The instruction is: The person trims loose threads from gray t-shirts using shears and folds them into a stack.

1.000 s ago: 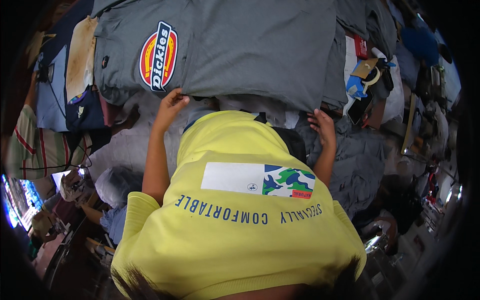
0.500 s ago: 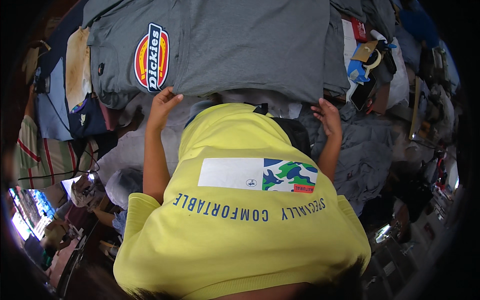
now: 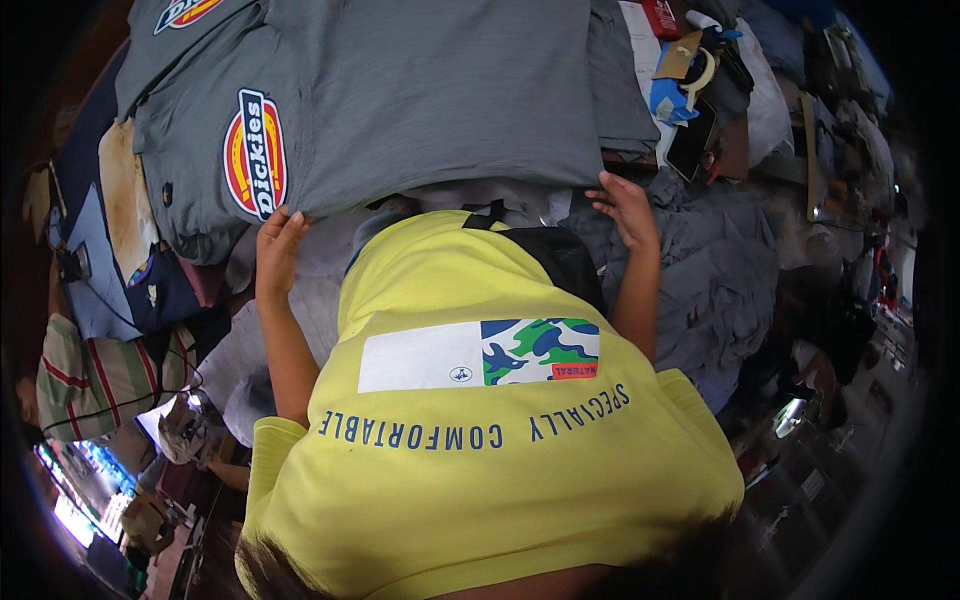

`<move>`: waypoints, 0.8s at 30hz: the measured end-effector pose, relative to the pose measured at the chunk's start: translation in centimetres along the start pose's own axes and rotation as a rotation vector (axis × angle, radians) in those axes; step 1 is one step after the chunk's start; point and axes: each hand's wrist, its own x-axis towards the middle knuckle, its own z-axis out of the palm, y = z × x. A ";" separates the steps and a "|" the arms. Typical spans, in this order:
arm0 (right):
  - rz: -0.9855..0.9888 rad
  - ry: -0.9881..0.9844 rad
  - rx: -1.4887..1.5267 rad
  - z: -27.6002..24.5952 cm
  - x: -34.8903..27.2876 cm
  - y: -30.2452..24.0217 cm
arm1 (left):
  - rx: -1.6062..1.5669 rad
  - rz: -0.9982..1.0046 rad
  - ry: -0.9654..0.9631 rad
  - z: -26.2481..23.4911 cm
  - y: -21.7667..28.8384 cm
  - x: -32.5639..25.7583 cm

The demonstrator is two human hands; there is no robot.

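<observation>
A grey T-shirt [image 3: 450, 100] lies spread over the work surface before me, with a red, yellow and black printed logo [image 3: 255, 155] near its left part. My left hand [image 3: 278, 255] pinches the near edge of the cloth between thumb and fingertips, just below that logo. At the near right corner, my right hand [image 3: 630, 215] grips the same edge with thumb and forefinger, its other fingers loosely curled. The edge between both hands sags slightly. Part of a second, similar logo [image 3: 187, 12] shows at the far left.
Right of the shirt lie a tape roll [image 3: 700, 78], a blue-and-tan item [image 3: 672, 95] and a dark phone [image 3: 690, 145]. Grey cloth [image 3: 700, 270] is heaped at my right. A person in a striped garment [image 3: 105, 385] is at the left.
The view has shifted, so the shirt and both hands appear further left and somewhat lower. A second logo has come into sight at the far left. Both hands keep hold of the edge.
</observation>
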 end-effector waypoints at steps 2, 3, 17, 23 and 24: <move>0.003 0.007 -0.002 -0.1 0.2 0.4 | 0.018 0.000 0.001 -0.2 -0.2 0.2; 0.000 0.012 -0.004 -0.2 0.3 0.5 | 0.073 -0.010 0.016 -0.4 -0.4 0.4; -0.028 -0.043 -0.149 0.1 1.3 0.9 | 0.110 -0.070 0.046 -0.8 -1.4 0.9; -0.036 -0.021 -0.257 0.2 1.1 0.5 | 0.169 -0.081 0.079 -1.5 -1.4 1.1; -0.044 0.007 -0.290 0.3 0.9 0.1 | 0.186 -0.086 0.084 -1.5 -1.4 1.2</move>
